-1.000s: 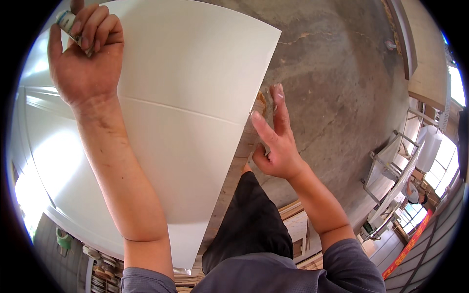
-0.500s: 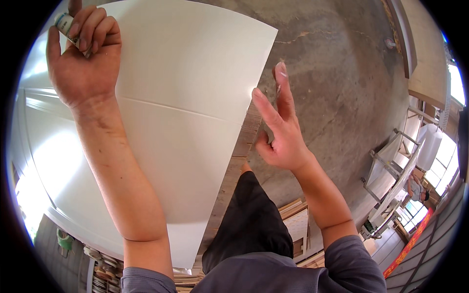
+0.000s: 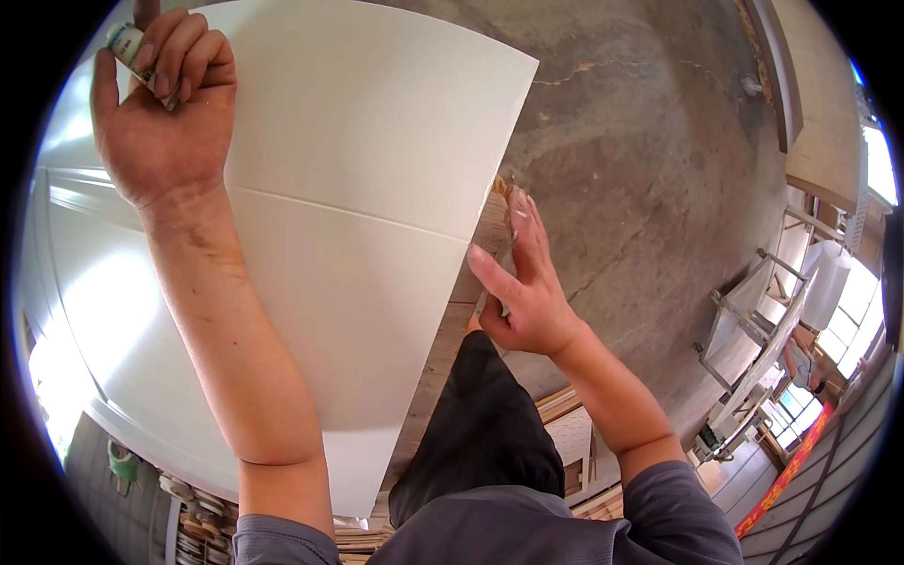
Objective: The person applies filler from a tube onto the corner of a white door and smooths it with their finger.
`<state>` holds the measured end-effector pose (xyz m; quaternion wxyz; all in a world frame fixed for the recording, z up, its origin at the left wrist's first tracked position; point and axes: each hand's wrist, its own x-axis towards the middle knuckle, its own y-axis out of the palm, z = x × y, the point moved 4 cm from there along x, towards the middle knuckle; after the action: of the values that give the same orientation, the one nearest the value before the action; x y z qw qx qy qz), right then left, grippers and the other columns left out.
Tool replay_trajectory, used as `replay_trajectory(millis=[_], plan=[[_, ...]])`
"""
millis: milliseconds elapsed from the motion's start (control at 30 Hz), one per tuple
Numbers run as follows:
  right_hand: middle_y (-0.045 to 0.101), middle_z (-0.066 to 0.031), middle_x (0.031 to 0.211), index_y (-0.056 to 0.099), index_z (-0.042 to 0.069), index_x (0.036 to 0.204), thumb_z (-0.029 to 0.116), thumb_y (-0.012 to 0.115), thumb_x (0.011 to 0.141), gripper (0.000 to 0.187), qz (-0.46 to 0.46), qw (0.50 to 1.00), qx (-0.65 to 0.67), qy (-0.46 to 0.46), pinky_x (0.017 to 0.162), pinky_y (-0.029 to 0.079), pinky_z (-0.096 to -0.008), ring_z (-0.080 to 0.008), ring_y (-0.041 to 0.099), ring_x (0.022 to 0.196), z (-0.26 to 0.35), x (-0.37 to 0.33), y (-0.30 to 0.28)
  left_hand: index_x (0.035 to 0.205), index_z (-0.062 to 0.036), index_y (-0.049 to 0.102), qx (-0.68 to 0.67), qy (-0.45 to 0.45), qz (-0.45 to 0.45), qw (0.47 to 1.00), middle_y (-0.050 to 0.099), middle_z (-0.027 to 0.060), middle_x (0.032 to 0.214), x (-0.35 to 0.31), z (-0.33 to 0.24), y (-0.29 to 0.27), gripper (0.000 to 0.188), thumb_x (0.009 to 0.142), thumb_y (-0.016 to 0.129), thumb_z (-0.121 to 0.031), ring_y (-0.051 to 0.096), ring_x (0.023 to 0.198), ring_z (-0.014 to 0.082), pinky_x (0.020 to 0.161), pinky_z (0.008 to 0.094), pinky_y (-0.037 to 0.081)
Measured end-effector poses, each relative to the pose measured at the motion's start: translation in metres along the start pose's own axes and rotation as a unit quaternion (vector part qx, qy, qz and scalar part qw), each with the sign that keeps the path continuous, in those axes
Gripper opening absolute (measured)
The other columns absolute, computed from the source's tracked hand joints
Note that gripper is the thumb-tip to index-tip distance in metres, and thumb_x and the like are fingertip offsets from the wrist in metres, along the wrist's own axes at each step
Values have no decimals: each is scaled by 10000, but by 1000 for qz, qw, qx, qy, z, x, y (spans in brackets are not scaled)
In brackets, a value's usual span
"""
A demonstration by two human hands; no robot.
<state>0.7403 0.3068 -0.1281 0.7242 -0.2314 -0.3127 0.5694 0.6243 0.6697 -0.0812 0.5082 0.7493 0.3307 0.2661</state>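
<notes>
Panel spans nine to twelve o'clock of the worker. Left hand grips a tube near eleven. Right hand, fingers mostly extended, one tip white-smeared, holds nothing at twelve, beside the panel's edge. Edge work appears under way; finished and remaining extents indeterminable.

Unreadable lettering on white tube and red banner

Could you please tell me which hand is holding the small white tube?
The left hand, curled around the tube; the right hand, beside the white panel's edge, shows nothing in its grasp.
</notes>
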Motion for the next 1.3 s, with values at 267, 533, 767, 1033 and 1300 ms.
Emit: replay_trajectory(millis=[267, 533, 767, 1033, 1300], plan=[[283, -295, 1680, 636, 108, 1422, -112, 563, 635, 820, -104, 994, -2, -13, 1243, 285, -615, -518, 286, 1560, -3, 60, -40, 1301, 86, 538, -1, -1, -3, 1000, 422, 32, 769, -1, 0, 1, 421, 1088, 446, -265, 347, 609, 132, 565, 291, 304], [301, -285, 1672, 669, 96, 1355, -137, 538, 620, 783, -98, 995, 3, -8, 1238, 311, -590, -519, 308, 1548, 0, 64, -44, 1307, 79, 532, 4, -6, 13, 1000, 420, 29, 774, 0, 0, 1, 414, 1091, 438, -261, 341, 609, 129, 570, 291, 303], [335, -280, 1657, 698, 100, 1312, -138, 534, 610, 759, -95, 995, 24, 6, 1230, 325, -584, -513, 327, 1540, 5, 54, -38, 1309, 76, 529, 4, -12, 18, 1000, 424, 31, 776, -1, 0, 1, 413, 1092, 435, -262, 343, 610, 129, 576, 292, 306], [348, -261, 1655, 730, 104, 1262, -136, 531, 602, 730, -88, 995, 47, 10, 1214, 349, -590, -515, 357, 1520, 10, 43, -32, 1317, 73, 527, 11, -12, 19, 1000, 424, 32, 778, -1, 1, 1, 407, 1091, 444, -255, 344, 609, 129, 581, 290, 312], [362, -255, 1649, 744, 113, 1241, -119, 578, 602, 700, -81, 994, 64, 17, 1196, 364, -605, -520, 377, 1503, 16, 22, -24, 1322, 73, 525, 13, -11, 14, 1000, 420, 33, 778, 0, 0, 0, 414, 1094, 439, -261, 342, 608, 130, 583, 292, 315]])
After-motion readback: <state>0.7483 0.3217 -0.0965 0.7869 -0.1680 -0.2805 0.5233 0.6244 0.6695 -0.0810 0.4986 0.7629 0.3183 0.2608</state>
